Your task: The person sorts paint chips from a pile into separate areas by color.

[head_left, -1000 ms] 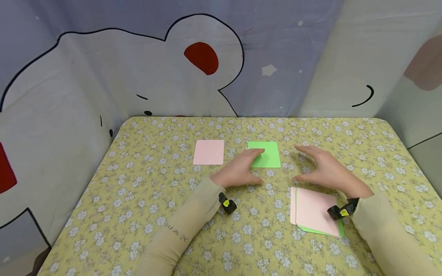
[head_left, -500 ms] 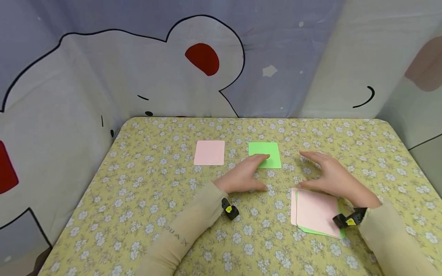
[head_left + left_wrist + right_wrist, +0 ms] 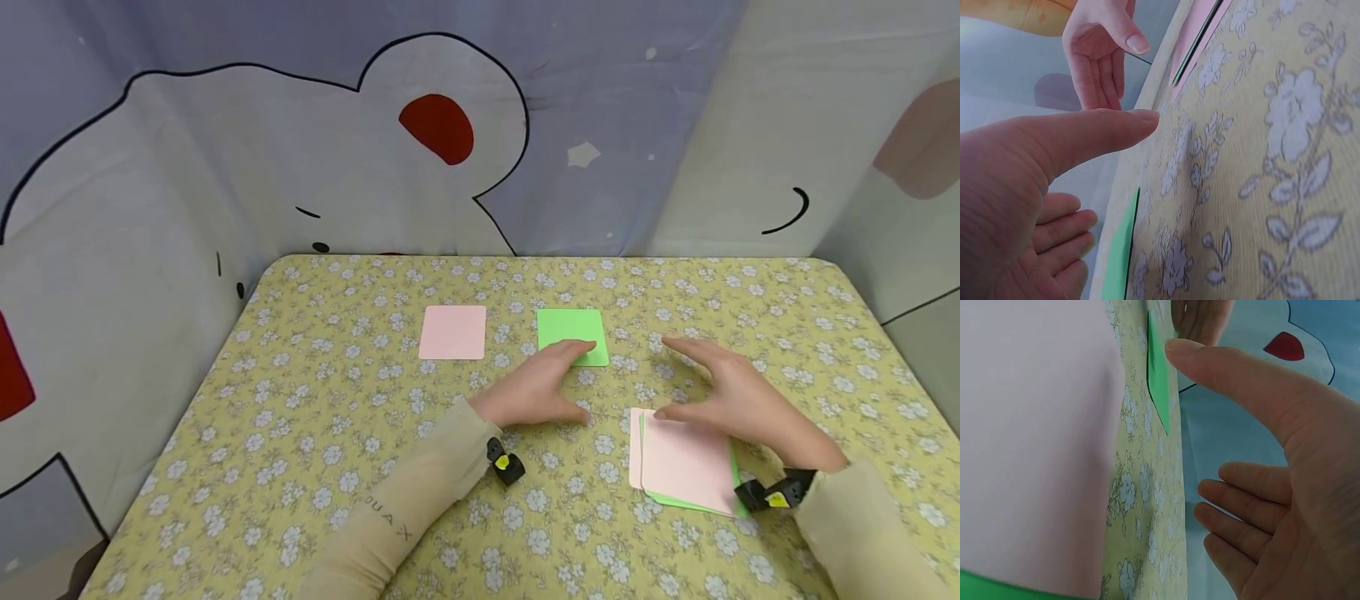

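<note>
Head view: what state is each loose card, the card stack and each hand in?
Loose pink card: lying flat, fully visible.
Loose green card: lying flat, partly hidden by the left hand.
Card stack: pink on top, edges uneven, green showing beneath.
Left hand: holding nothing, thumb apart from fingers.
Right hand: holding nothing, thumb apart from fingers.

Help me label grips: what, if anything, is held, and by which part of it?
Nothing is held: the left hand and right hand are both open, empty.
</note>
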Motion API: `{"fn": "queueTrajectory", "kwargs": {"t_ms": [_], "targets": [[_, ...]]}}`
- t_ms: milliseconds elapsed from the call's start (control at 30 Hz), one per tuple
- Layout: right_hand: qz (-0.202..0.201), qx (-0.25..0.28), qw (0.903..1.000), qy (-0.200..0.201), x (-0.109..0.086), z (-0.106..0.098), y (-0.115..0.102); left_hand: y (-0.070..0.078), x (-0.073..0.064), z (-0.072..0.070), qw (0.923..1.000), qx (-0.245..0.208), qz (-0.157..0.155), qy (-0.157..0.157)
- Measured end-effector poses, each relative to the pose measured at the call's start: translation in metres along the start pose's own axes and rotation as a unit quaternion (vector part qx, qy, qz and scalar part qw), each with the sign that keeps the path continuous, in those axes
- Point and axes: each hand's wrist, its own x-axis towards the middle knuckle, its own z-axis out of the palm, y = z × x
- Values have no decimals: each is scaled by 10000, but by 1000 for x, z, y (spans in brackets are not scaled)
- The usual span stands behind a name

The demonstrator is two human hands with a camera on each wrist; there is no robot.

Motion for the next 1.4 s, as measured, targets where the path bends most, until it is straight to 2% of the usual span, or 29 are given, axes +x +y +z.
{"fn": "queueTrajectory", "kwargs": {"t_ms": [233, 633, 933, 1167, 1400], "targets": [[-23, -42, 10000, 9, -9, 1, 4, 10, 1, 4, 9999, -103, 81, -95], [135, -268, 9995, -80, -27, 0, 8, 23, 5, 17, 9990, -14, 319, -324], [-32, -344, 9994, -6, -43, 1, 12, 39, 8, 28, 9970, 232, 477, -560], [-32, -222, 9997, -119, -53, 5, 13, 48, 14, 40, 9928, 505, 822, -705], [-72, -307, 9994, -123, -61, 7, 15, 53, 15, 47, 9888, 651, 998, -899]]}}
